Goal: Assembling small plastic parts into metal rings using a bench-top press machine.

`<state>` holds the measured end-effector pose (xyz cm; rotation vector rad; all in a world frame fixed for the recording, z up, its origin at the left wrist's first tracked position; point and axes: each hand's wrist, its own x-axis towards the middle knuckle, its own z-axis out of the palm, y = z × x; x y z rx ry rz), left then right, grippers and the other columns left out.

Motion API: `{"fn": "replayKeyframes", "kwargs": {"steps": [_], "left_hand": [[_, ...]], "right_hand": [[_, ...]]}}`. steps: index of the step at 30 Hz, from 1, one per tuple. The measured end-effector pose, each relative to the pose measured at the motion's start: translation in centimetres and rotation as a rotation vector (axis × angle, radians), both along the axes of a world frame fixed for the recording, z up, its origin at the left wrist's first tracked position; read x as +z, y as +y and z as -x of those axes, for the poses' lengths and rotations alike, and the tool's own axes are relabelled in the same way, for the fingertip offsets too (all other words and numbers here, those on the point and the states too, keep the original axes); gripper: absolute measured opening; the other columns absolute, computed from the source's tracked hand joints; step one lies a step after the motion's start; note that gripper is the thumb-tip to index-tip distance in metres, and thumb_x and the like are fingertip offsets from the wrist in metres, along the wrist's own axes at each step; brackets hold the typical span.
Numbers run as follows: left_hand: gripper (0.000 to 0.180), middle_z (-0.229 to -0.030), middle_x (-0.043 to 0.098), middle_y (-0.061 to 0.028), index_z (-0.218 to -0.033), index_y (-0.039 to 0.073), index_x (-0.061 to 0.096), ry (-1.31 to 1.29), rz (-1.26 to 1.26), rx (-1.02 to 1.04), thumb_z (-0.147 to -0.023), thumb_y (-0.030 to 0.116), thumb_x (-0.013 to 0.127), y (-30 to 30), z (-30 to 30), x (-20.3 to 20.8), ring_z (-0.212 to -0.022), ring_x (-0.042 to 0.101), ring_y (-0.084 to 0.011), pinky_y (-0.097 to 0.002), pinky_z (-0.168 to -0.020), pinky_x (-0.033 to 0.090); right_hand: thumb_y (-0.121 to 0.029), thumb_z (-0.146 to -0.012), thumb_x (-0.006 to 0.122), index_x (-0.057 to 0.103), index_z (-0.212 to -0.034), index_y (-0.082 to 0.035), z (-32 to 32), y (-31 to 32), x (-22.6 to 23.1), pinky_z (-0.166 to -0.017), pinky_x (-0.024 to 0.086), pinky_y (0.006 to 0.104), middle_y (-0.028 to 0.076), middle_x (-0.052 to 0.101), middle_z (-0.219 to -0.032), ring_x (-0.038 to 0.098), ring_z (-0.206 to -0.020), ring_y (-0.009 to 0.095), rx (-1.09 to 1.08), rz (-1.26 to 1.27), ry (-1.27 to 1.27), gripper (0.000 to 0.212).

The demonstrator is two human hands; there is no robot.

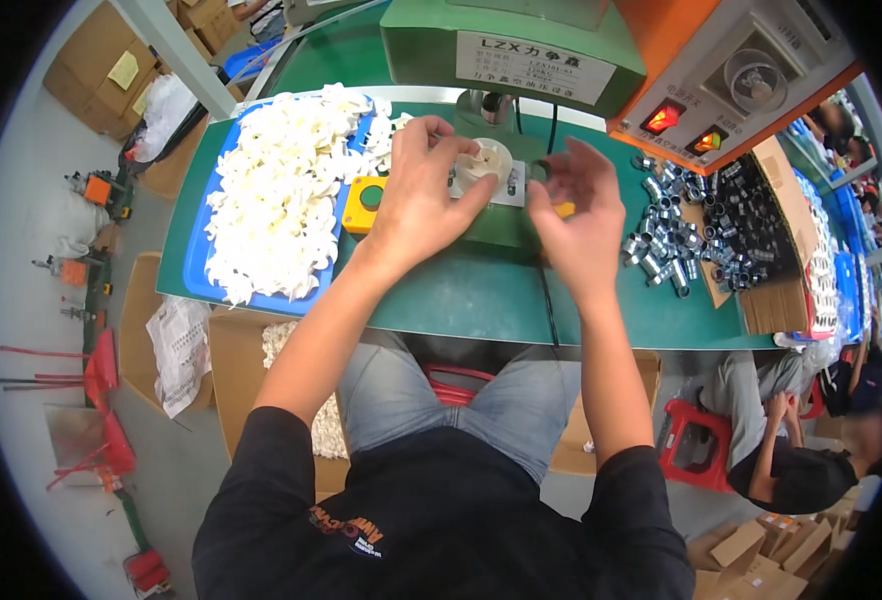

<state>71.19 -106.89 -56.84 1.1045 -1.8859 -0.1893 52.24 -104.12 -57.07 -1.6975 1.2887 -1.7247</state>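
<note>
A white plastic part [485, 168] with a round rim sits under the ram [485, 108] of a green press [521, 40]. My left hand [423, 190] is closed around its near left side, with the fingertips on the rim and the thumb in front. To the right of the press plate, my right hand [579, 205] is raised with curled fingers. Motion smears its fingertips, so whether anything small is between them does not show. A yellow button box [364, 204] with a green button stands just left of my left wrist.
A blue tray [197, 262] heaped with white plastic parts [281, 190] fills the table's left. Metal fittings [666, 235] and a carton of black pieces [776, 290] lie right. An orange control box [741, 80] overhangs the right. A black cable [549, 310] crosses the front edge. Another person [791, 450] sits at right.
</note>
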Motion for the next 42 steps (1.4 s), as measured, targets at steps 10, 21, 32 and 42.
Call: {"fn": "replayKeyframes", "kwargs": {"steps": [10, 21, 32, 42], "left_hand": [[0.03, -0.119, 0.059, -0.0201, -0.109, 0.002, 0.074, -0.142, 0.166, 0.007, -0.083, 0.016, 0.079, 0.8, -0.4, 0.5, -0.11, 0.056, -0.0381, -0.0458, -0.094, 0.049], [0.023, -0.108, 0.064, -0.0145, -0.104, 0.004, 0.074, -0.054, 0.224, 0.009, -0.082, 0.012, 0.077, -0.5, -0.9, -0.7, -0.104, 0.059, -0.0351, -0.0442, -0.089, 0.051], [0.027, -0.117, 0.065, -0.0131, -0.11, 0.008, 0.072, -0.276, 0.238, -0.117, -0.085, 0.019, 0.075, 0.2, -1.5, 0.8, -0.111, 0.058, -0.0359, -0.0459, -0.094, 0.05], [0.023, -0.092, 0.07, -0.0072, -0.104, 0.005, 0.075, -0.319, 0.184, 0.169, -0.084, 0.018, 0.076, 3.9, -6.9, -1.4, -0.096, 0.062, -0.0296, -0.0412, -0.08, 0.046]], "right_hand": [[-0.009, -0.079, 0.077, 0.063, -0.111, -0.002, -2.9, -2.7, 2.9, -0.071, 0.053, 0.0316, 0.007, 0.071, -0.093, 0.062, -0.076, 0.018, -0.01, 0.059, 0.148, 0.036], [-0.016, -0.08, 0.08, 0.065, -0.105, -0.003, -3.8, -3.7, 4.1, -0.072, 0.053, 0.0333, 0.008, 0.072, -0.087, 0.065, -0.076, 0.02, -0.058, 0.049, 0.184, 0.032], [-0.013, -0.084, 0.079, 0.066, -0.12, -0.002, 2.3, -1.7, 1.3, -0.081, 0.052, 0.0364, 0.011, 0.072, -0.111, 0.067, -0.096, 0.021, -0.022, 0.039, 0.057, 0.039], [-0.018, -0.079, 0.079, 0.07, -0.107, -0.002, 6.6, 4.6, -3.2, -0.09, 0.045, 0.0427, 0.012, 0.068, -0.11, 0.063, -0.1, 0.031, -0.269, 0.17, 0.818, 0.033]]}}
